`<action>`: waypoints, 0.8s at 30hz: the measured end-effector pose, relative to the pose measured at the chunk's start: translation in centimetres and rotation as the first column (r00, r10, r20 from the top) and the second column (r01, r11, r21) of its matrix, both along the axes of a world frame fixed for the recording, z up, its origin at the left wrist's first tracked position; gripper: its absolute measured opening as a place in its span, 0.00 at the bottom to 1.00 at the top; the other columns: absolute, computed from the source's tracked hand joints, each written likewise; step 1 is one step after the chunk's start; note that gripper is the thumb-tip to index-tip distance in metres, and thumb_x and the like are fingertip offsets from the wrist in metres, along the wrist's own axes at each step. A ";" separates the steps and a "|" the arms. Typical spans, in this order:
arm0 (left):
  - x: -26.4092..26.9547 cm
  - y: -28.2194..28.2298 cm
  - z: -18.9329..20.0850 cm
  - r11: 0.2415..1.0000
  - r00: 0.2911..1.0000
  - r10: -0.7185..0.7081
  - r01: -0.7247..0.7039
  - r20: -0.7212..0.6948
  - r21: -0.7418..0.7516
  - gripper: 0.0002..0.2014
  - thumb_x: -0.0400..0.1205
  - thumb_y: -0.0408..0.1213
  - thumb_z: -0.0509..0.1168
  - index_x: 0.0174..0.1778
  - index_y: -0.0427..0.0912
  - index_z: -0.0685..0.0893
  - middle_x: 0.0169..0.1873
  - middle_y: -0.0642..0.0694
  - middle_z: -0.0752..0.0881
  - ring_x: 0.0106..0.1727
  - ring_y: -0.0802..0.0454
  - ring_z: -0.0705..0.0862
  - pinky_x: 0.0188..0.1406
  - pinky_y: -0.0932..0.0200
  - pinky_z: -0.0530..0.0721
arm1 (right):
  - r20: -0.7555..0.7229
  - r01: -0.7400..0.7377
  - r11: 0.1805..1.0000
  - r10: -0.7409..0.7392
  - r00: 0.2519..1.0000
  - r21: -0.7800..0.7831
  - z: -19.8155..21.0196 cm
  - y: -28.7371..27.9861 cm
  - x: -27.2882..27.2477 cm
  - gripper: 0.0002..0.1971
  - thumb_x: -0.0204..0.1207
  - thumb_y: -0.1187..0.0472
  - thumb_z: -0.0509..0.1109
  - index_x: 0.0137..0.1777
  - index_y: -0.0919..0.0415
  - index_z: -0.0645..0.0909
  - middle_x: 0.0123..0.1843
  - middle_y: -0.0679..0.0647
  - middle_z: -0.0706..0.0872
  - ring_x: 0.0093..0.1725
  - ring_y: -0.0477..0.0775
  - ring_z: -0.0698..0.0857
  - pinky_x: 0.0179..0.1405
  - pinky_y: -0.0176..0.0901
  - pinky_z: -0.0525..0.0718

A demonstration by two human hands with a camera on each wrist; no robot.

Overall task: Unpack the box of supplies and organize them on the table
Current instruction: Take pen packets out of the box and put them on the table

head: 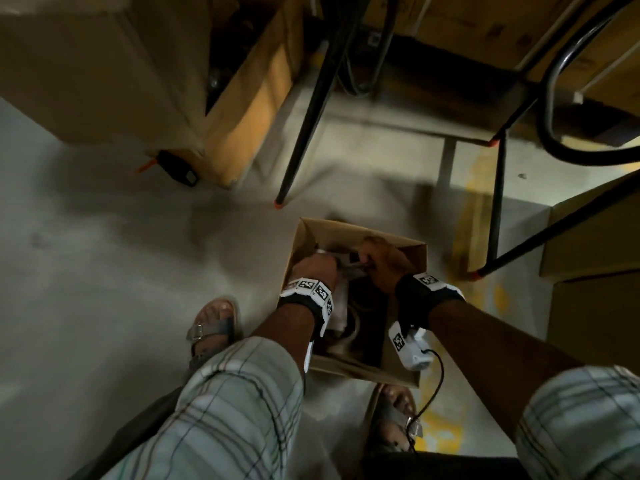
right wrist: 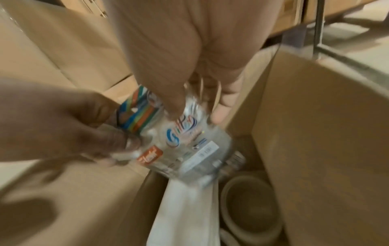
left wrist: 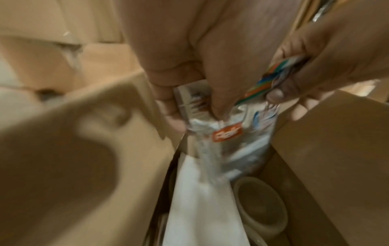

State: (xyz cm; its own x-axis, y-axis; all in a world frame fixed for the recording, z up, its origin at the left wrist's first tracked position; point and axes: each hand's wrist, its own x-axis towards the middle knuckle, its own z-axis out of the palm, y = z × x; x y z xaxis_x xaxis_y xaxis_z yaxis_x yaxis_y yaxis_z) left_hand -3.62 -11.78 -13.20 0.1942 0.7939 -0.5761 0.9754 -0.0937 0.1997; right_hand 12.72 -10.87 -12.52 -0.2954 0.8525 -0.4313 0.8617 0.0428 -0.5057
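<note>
An open cardboard box point(head: 363, 370) stands on the floor between my feet. Both hands are inside it, holding one clear plastic packet point(head: 349, 268) with an orange label and a striped top edge. My left hand point(head: 317, 268) pinches the packet point(left wrist: 227, 133) at its upper left corner. My right hand point(head: 381, 265) grips the packet point(right wrist: 189, 141) from above at its top. The right hand point(left wrist: 315, 58) also shows at the striped edge in the left wrist view. Under the packet lie white paper point(left wrist: 200, 208) and a beige tape roll point(left wrist: 261, 208). The wrist views are blurred.
Black metal legs with orange feet point(head: 304, 133) stand beyond the box. A large cardboard carton point(head: 104, 64) sits at the far left, more cartons point(head: 595, 254) at the right. My sandalled feet point(head: 214, 323) flank the box on grey floor. A cable point(head: 440, 375) hangs off my right wrist.
</note>
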 end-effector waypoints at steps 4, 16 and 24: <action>0.5 0.3 4.3 0.998 0.999 -0.024 0.022 0.031 0.054 0.16 0.86 0.37 0.54 0.62 0.43 0.83 0.60 0.39 0.86 0.61 0.38 0.84 0.60 0.45 0.82 | 0.040 0.012 0.998 -0.014 0.999 0.061 4.1 -0.9 0.9 0.10 0.75 0.61 0.68 0.53 0.58 0.72 0.50 0.58 0.83 0.48 0.59 0.82 0.43 0.44 0.72; 0.0 -2.8 26.0 0.925 0.946 -0.010 -0.115 0.325 0.363 0.08 0.78 0.37 0.66 0.51 0.47 0.86 0.50 0.42 0.89 0.54 0.40 0.85 0.54 0.50 0.84 | 0.222 -0.082 0.956 0.018 0.975 0.282 25.7 -5.1 1.4 0.11 0.72 0.62 0.67 0.53 0.55 0.85 0.53 0.60 0.89 0.56 0.63 0.85 0.53 0.48 0.82; -1.4 -8.4 39.7 0.841 0.910 -0.142 -0.097 0.389 0.532 0.09 0.78 0.38 0.67 0.53 0.46 0.87 0.49 0.43 0.89 0.54 0.44 0.86 0.53 0.53 0.82 | 0.016 0.085 0.835 -0.112 0.994 0.544 38.8 -11.9 2.5 0.07 0.76 0.63 0.66 0.49 0.54 0.84 0.48 0.56 0.89 0.49 0.59 0.86 0.46 0.46 0.83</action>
